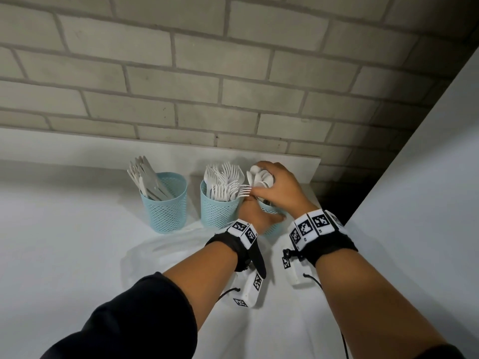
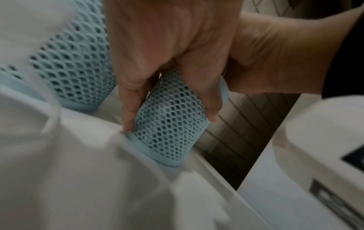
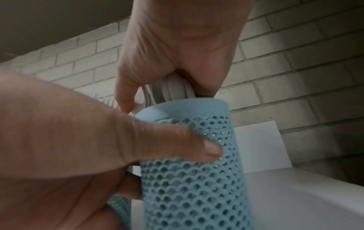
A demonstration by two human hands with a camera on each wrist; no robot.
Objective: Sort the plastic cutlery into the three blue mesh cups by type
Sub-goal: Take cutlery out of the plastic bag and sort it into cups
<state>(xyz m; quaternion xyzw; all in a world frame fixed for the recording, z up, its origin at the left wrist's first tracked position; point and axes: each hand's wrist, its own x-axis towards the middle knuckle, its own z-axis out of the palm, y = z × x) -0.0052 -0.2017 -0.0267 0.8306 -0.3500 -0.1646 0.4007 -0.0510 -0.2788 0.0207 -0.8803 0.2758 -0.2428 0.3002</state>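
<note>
Three blue mesh cups stand in a row on the white table. The left cup (image 1: 166,208) holds knives and the middle cup (image 1: 217,211) (image 2: 74,62) holds forks. My left hand (image 1: 255,216) (image 2: 169,123) grips the right cup (image 1: 272,230) (image 2: 173,143) (image 3: 197,179) round its side, thumb on one side and fingers on the other. Above it, my right hand (image 1: 269,187) (image 3: 165,96) curls over the bowls of the white spoons (image 1: 261,177) (image 3: 177,87) that stick out of that cup. Both hands hide most of the cup in the head view.
A brick wall (image 1: 233,73) runs close behind the cups, with a white board (image 1: 298,167) leaning at its foot. A white panel (image 1: 427,177) rises on the right, with a dark gap beside the table's right edge. A clear plastic bag (image 1: 155,250) lies on the table in front.
</note>
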